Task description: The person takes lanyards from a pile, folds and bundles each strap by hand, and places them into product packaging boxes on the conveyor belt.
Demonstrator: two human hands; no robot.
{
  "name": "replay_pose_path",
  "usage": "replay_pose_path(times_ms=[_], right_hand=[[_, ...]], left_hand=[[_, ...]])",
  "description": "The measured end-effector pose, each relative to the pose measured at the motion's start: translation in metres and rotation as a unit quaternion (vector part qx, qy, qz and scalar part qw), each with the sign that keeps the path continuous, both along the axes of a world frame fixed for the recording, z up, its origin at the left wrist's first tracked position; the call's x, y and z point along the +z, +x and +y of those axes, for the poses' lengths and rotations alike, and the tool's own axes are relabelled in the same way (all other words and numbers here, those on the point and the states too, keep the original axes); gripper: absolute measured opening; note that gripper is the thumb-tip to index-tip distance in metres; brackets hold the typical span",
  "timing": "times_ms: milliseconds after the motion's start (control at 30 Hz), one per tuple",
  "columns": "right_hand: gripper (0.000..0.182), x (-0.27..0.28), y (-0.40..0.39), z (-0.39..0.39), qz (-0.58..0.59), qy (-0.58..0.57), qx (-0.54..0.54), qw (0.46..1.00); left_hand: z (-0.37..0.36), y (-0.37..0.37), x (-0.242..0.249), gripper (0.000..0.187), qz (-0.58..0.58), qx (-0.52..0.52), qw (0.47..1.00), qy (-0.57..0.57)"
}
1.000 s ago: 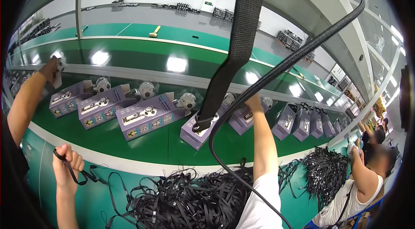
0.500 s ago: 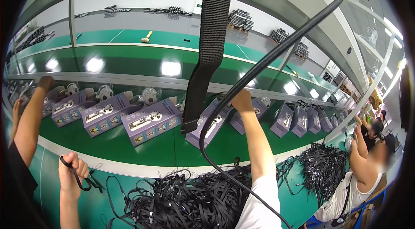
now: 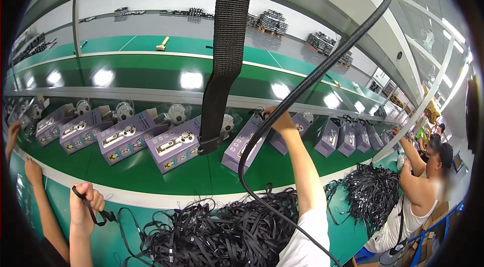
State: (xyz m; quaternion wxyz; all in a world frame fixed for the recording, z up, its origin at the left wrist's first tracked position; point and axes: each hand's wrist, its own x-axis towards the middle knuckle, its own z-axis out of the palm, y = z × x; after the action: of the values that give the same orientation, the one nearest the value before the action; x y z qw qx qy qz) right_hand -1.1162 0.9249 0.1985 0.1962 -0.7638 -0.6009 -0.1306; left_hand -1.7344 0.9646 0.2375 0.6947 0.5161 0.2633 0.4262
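My left hand point(image 3: 86, 201) is closed in a fist round a black lanyard point(image 3: 103, 216) at the lower left, above the green table. My right hand point(image 3: 276, 116) reaches to the top of a purple box point(image 3: 245, 143) on the green belt; its fingers are partly hidden behind the black cable, so what they grip cannot be made out. A big heap of black lanyards point(image 3: 222, 231) lies between my arms. To the left of that box, another purple box point(image 3: 176, 146) with a soccer-ball pattern leans on the belt, a ball-shaped item point(image 3: 177, 114) by its open top.
A black strap point(image 3: 229, 30) and a black cable point(image 3: 322, 68) hang in front of the belt. More purple boxes point(image 3: 347, 138) line it. A second lanyard heap point(image 3: 373, 194) lies right, near a co-worker point(image 3: 421, 186). Another person's hands point(image 3: 34, 171) are at the left.
The view has shifted slightly. The left co-worker's arm has come back from the boxes to the table edge. The right co-worker's arm now reaches to the belt. My hands keep much the same pose.
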Motion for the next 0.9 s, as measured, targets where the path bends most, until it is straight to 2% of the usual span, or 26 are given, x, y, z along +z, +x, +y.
replay_pose_path(times_ms=[67,167,200,300,367,433,533,633,733,800,833,900], right_hand=[[0.019,-0.002,-0.001,0.005,0.0,-0.05,0.038,0.998],[0.019,0.018,-0.002,0.017,-0.074,-0.159,-0.095,0.98],[0.02,0.03,-0.014,0.008,-0.047,-0.084,-0.108,0.989],[0.024,0.01,-0.013,0.042,-0.044,0.018,-0.077,0.996],[0.032,0.001,-0.035,0.062,-0.058,-0.069,-0.122,0.988],[0.036,0.009,-0.052,0.08,-0.013,-0.254,-0.218,0.942],[0.039,-0.017,-0.052,0.09,-0.071,-0.238,-0.289,0.925],[0.041,-0.023,-0.038,0.1,-0.034,-0.175,-0.309,0.934],[0.029,-0.019,-0.007,0.089,0.071,-0.005,-0.248,0.966],[0.028,-0.02,0.045,0.073,-0.027,0.063,-0.118,0.991],[0.028,-0.01,0.053,0.063,-0.047,0.03,-0.094,0.994],[0.029,-0.017,0.05,0.045,-0.055,0.045,-0.12,0.99]], left_hand=[[0.003,-0.002,0.0,0.048,0.004,-0.005,1.0,0.003],[0.007,-0.008,0.001,0.048,0.011,-0.008,1.0,0.006],[0.008,-0.009,0.001,0.048,0.011,-0.01,1.0,0.007],[0.015,-0.014,-0.004,0.047,0.012,-0.013,1.0,-0.007],[0.016,-0.017,-0.012,0.045,0.018,0.002,0.999,-0.031],[0.019,-0.015,-0.01,0.049,0.045,-0.012,0.999,-0.021],[0.024,-0.021,-0.011,0.049,0.054,-0.01,0.998,-0.014],[0.03,-0.031,-0.015,0.05,0.055,-0.013,0.998,-0.018],[0.035,-0.037,-0.014,0.05,0.047,-0.019,0.999,-0.02],[0.039,-0.041,-0.014,0.05,0.043,-0.027,0.998,-0.021],[0.041,-0.043,-0.014,0.05,0.042,-0.033,0.998,-0.021],[0.044,-0.045,-0.016,0.049,0.039,-0.041,0.998,-0.027]])
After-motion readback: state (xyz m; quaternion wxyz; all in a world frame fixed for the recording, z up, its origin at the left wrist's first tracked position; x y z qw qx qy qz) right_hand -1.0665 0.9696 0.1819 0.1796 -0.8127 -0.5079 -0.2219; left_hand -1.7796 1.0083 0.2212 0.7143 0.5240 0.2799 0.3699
